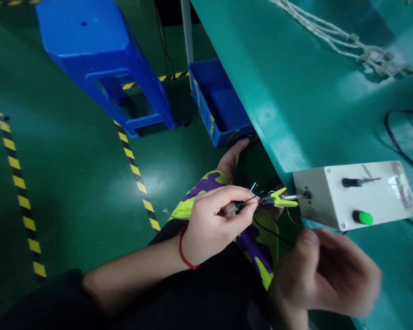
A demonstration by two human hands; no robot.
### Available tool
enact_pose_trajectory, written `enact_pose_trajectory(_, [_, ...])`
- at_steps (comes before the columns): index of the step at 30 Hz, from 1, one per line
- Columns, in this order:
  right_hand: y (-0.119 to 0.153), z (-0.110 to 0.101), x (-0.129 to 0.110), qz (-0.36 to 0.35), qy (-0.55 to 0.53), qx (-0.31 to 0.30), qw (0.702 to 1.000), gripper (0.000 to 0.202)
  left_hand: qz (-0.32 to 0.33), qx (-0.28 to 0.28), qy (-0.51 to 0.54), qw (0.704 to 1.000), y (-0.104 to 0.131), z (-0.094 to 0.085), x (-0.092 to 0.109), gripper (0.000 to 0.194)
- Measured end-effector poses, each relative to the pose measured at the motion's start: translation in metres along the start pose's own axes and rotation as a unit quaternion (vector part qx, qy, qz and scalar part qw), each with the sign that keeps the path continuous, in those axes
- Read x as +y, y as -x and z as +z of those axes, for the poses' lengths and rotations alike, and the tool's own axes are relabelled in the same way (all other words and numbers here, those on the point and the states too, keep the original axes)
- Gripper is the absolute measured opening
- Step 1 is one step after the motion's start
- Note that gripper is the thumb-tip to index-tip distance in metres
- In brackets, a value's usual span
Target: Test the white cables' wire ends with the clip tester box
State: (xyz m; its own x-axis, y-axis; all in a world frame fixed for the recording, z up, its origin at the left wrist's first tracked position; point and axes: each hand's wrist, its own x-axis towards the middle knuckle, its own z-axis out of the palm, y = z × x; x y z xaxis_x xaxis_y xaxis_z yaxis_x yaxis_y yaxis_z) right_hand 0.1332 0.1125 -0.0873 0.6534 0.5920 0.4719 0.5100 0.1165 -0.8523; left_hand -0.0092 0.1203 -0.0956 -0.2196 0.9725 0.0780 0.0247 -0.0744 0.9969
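Note:
My left hand, with a red cord at its wrist, pinches several thin wires between thumb and fingers. Light-coloured wire ends stick up past the fingertips, and a small pale connector sits within the grip. Just beyond the fingertips, a yellow-green clip is on a metal rod projecting from a white box. My right hand, blurred, is nearer the camera below the box, its fingers curled towards the thumb; anything inside is hidden. A black wire runs between the hands.
The box has a green knob and stands at the edge of the green table. Pale braided cables and a black cable lie on the table. A blue stool and a blue bin stand on the floor.

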Motion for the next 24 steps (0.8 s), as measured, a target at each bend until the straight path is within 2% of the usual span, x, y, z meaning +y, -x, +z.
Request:
enact_pose_trajectory(2, [-0.015,-0.005,-0.001,-0.016,0.045,0.024,0.999,0.035,0.004,-0.003,-0.005,1.000,-0.001,0.000,0.000,0.010])
enact_pose_trajectory(4, [-0.028,-0.009,0.000,0.003,0.079,-0.012,0.997,0.054,0.007,-0.003,-0.010,1.000,-0.001,-0.001,0.001,0.010])
enact_pose_trajectory(6, [-0.037,-0.013,0.004,0.002,0.092,-0.040,0.995,0.062,0.011,0.000,-0.013,1.000,-0.001,-0.001,0.001,0.009])
enact_pose_trajectory(9, [-0.044,-0.014,0.017,-0.041,0.059,-0.045,0.996,0.059,0.022,0.003,-0.012,1.000,0.000,0.000,0.000,0.009])
enact_pose_trajectory(12, [-0.051,-0.010,0.032,-0.153,-0.014,-0.052,0.987,0.069,0.033,0.014,-0.019,0.999,0.001,0.001,-0.004,0.010])
enact_pose_trajectory(14, [-0.055,-0.007,0.040,-0.201,-0.033,-0.040,0.978,0.064,0.033,0.018,-0.027,0.999,0.002,0.002,-0.007,0.010])
enact_pose_trajectory(17, [-0.058,-0.004,0.043,-0.199,-0.016,-0.009,0.980,0.048,0.033,0.020,-0.028,0.999,0.003,0.002,-0.010,0.010])
enact_pose_trajectory(24, [-0.058,-0.002,0.042,-0.188,-0.016,0.011,0.982,0.048,0.039,0.026,-0.001,0.999,0.004,-0.002,-0.010,0.008])
